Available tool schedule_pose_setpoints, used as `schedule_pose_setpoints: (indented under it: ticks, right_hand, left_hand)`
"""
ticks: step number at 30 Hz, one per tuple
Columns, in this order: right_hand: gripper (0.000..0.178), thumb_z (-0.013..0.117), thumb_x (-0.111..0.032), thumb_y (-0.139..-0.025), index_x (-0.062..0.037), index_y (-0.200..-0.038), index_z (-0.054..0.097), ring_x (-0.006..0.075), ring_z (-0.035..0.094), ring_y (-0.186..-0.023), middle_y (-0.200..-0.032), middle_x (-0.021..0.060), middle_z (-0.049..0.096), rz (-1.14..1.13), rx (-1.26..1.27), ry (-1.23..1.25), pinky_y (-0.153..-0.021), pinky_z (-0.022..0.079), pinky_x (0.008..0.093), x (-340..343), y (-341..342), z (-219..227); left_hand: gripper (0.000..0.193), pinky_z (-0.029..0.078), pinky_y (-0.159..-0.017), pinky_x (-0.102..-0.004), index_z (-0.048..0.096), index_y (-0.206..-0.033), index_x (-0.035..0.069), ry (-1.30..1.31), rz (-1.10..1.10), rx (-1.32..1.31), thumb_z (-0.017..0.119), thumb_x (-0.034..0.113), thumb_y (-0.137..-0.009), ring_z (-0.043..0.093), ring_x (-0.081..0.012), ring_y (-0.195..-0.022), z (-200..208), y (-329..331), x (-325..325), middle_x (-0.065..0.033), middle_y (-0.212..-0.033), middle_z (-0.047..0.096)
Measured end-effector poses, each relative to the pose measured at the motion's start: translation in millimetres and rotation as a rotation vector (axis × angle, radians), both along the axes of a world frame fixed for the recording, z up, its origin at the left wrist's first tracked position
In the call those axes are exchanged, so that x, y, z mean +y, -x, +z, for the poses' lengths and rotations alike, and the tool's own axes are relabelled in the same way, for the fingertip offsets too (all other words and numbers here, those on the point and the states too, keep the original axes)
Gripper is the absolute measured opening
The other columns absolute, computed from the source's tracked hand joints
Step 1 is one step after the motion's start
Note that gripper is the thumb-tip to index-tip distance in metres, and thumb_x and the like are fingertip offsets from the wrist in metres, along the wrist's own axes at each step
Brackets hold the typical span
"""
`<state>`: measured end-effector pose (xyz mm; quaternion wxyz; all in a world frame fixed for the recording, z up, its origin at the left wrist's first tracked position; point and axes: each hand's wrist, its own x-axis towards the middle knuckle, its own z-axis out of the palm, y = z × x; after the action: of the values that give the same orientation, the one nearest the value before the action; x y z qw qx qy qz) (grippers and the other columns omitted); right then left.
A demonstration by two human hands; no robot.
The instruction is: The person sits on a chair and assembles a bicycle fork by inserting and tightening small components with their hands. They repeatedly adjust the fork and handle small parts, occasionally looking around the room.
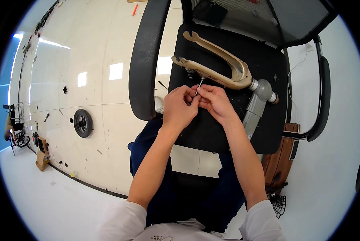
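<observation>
A thin metal rod (200, 84), perhaps a bolt, is pinched between the fingertips of both my hands. My left hand (179, 107) is closed, its thumb and fingers meeting my right at the rod's lower end. My right hand (215, 103), also closed, grips it from the right. The rod's upper end comes up against the near arm of a tan wheel fork (227, 53); I cannot tell if it sits in the fork. The fork lies on the black chair seat (204, 132), its open ends toward the upper left. A grey tube (255, 111) joins its right end.
The chair's black armrest (148, 60) rises left of my hands, and its mesh backrest (296, 20) stands beyond the fork. On the tiled floor to the left lie a small black wheel (83, 123), scattered small parts and an orange stick-like object (135, 10). A brown wooden piece (279, 160) is at right.
</observation>
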<state>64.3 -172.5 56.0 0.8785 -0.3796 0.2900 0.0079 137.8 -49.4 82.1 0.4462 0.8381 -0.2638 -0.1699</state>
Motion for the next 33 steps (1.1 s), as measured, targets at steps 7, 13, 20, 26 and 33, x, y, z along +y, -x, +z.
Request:
schedule_pose_setpoints:
  ticks: [7,13,20,26,33]
  right_hand:
    - [0.021,0.067,-0.016,-0.087,0.0035,-0.094,0.065,0.0144,0.065,-0.075,-0.086,0.0105,0.067,-0.086,0.079,0.036,-0.07,0.055,0.0266,3,2,-6]
    - [0.023,0.07,-0.018,-0.084,0.0037,-0.09,0.066,0.0143,0.065,-0.071,-0.081,0.0102,0.067,-0.096,0.098,0.064,-0.064,0.053,0.024,0,1,-3]
    - [0.019,0.075,-0.015,-0.079,0.0006,-0.085,0.064,0.0131,0.064,-0.069,-0.079,0.0081,0.066,-0.161,0.142,0.213,-0.061,0.051,0.0218,6,0,-14]
    - [0.026,0.062,-0.019,-0.09,0.0018,-0.105,0.062,0.0138,0.065,-0.076,-0.088,0.0076,0.066,-0.079,0.098,0.232,-0.062,0.051,0.0222,-3,3,-14]
    - [0.027,0.059,-0.021,-0.093,0.0017,-0.107,0.06,0.014,0.064,-0.084,-0.093,0.0061,0.065,-0.013,0.051,0.203,-0.067,0.052,0.0247,-15,10,-25]
  left_hand:
    - [0.017,0.045,-0.053,-0.0194,0.067,-0.079,-0.002,0.015,0.007,0.155,0.075,0.013,-0.075,0.058,-0.0087,-0.054,11,-3,1,-0.0064,-0.063,0.064]
    - [0.015,0.043,-0.053,-0.0187,0.067,-0.08,-0.001,0.051,-0.131,0.36,0.075,0.011,-0.075,0.056,-0.006,-0.054,18,-10,7,-0.0027,-0.061,0.062]
    - [0.016,0.048,-0.06,-0.0273,0.065,-0.093,0.003,0.112,-0.192,0.15,0.069,0.01,-0.078,0.062,-0.0139,-0.065,6,-1,10,-0.0077,-0.073,0.065]
    - [0.017,0.047,-0.059,-0.031,0.06,-0.095,0.001,0.287,-0.071,0.323,0.062,0.001,-0.077,0.059,-0.0186,-0.063,-26,8,6,-0.0103,-0.07,0.061]
    - [0.008,0.047,-0.06,-0.0308,0.055,-0.083,-0.001,0.309,-0.093,0.359,0.059,-0.003,-0.077,0.06,-0.0203,-0.067,-20,12,7,-0.0101,-0.074,0.061]
